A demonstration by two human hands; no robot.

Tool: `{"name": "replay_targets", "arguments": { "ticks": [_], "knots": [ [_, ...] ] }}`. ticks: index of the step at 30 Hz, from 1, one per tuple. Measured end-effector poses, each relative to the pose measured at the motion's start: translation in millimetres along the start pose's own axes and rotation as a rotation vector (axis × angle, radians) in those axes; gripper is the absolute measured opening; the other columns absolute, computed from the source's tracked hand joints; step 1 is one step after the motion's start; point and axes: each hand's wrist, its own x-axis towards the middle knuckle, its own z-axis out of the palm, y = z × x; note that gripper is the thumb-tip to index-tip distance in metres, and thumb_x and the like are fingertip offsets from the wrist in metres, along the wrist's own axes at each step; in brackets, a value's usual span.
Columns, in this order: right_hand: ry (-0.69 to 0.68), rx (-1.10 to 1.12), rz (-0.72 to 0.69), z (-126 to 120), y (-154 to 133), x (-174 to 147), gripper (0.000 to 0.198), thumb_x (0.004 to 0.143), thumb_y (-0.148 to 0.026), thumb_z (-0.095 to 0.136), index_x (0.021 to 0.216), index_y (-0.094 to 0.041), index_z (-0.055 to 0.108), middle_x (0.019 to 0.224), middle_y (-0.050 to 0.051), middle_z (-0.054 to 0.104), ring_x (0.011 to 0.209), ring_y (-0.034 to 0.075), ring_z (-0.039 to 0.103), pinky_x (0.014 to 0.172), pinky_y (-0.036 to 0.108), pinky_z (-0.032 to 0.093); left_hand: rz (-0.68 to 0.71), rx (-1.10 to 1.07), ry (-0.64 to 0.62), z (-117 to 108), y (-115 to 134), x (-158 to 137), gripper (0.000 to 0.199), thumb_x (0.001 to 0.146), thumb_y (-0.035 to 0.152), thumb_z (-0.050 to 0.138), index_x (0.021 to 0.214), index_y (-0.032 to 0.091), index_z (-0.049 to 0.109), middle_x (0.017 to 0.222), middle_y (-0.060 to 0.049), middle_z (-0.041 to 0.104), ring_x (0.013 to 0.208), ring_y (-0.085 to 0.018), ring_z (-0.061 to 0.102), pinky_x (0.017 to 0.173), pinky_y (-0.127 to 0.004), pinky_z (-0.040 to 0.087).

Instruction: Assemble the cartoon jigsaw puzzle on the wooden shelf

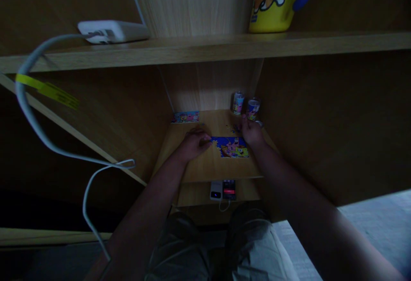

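A partly assembled jigsaw puzzle (236,149) with colourful cartoon figures lies flat on the wooden desk surface, its left side jagged. At its upper left corner, my left hand (195,143) has thumb and forefinger closed around a small blue puzzle piece (211,138) against the edge. My right hand (252,133) is curled just above the puzzle's right end; what its fingers hold, if anything, is hidden. Loose puzzle pieces (231,129) are scattered left of that hand. Behind it stand two small cartoon-printed cans, one can (238,103) farther back and another can (253,107) closer.
A cartoon picture card (185,117) lies at the back left. Below the desk's front edge, a power bank (216,190) and a phone (229,190) rest on a lower board. Overhead, a shelf (199,52) bears a white adapter (115,31) with a hanging cable and a yellow mug (272,3).
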Motion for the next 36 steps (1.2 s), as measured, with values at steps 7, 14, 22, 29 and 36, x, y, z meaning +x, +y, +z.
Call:
{"name": "replay_targets", "arguments": {
  "ticks": [7, 14, 22, 29, 36],
  "knots": [
    [-0.01, 0.006, 0.008, 0.1, 1.0, 0.5, 0.089, 0.101, -0.093, 0.014, 0.066, -0.028, 0.063, 0.073, 0.012, 0.076, 0.078, 0.029, 0.075, 0.074, 0.038, 0.052, 0.059, -0.04, 0.036, 0.7, -1.5, -1.0, 0.01, 0.098, 0.028, 0.074, 0.104, 0.024, 0.08, 0.099, -0.005, 0.08, 0.099, -0.024, 0.073, 0.101, -0.045, 0.055],
    [-0.014, 0.015, 0.019, -0.2, 0.2, -1.2, 0.088, 0.101, -0.093, 0.014, 0.067, -0.028, 0.062, 0.074, 0.011, 0.075, 0.079, 0.029, 0.074, 0.075, 0.037, 0.051, 0.094, -0.02, 0.02, 1.4, -2.9, -1.2, 0.01, 0.1, 0.033, 0.076, 0.105, 0.026, 0.081, 0.105, -0.004, 0.081, 0.105, -0.025, 0.074, 0.102, -0.046, 0.056],
    [-0.023, 0.011, 0.001, -1.3, -2.0, -1.7, 0.088, 0.103, -0.09, 0.013, 0.066, -0.028, 0.062, 0.074, 0.01, 0.074, 0.079, 0.028, 0.074, 0.076, 0.038, 0.05, 0.053, -0.014, -0.009, 0.6, 0.1, -1.0, 0.011, 0.1, 0.034, 0.076, 0.106, 0.027, 0.081, 0.109, -0.005, 0.081, 0.11, -0.026, 0.073, 0.108, -0.047, 0.055],
    [-0.023, 0.018, 0.018, -1.6, -2.7, -1.8, 0.089, 0.099, -0.095, 0.013, 0.066, -0.028, 0.062, 0.074, 0.012, 0.075, 0.079, 0.03, 0.074, 0.076, 0.039, 0.052, 0.023, -0.036, -0.013, -0.7, 2.7, 0.4, 0.011, 0.099, 0.034, 0.076, 0.104, 0.027, 0.083, 0.108, -0.005, 0.08, 0.109, -0.027, 0.073, 0.108, -0.047, 0.055],
    [-0.023, 0.011, 0.017, -0.6, -1.3, -1.4, 0.088, 0.102, -0.092, 0.014, 0.065, -0.028, 0.062, 0.073, 0.012, 0.075, 0.079, 0.031, 0.076, 0.075, 0.04, 0.053, 0.048, -0.009, -0.012, 3.3, -3.0, -0.1, 0.012, 0.1, 0.034, 0.073, 0.104, 0.027, 0.082, 0.106, -0.005, 0.081, 0.107, -0.026, 0.073, 0.106, -0.046, 0.056]
  ]
}}
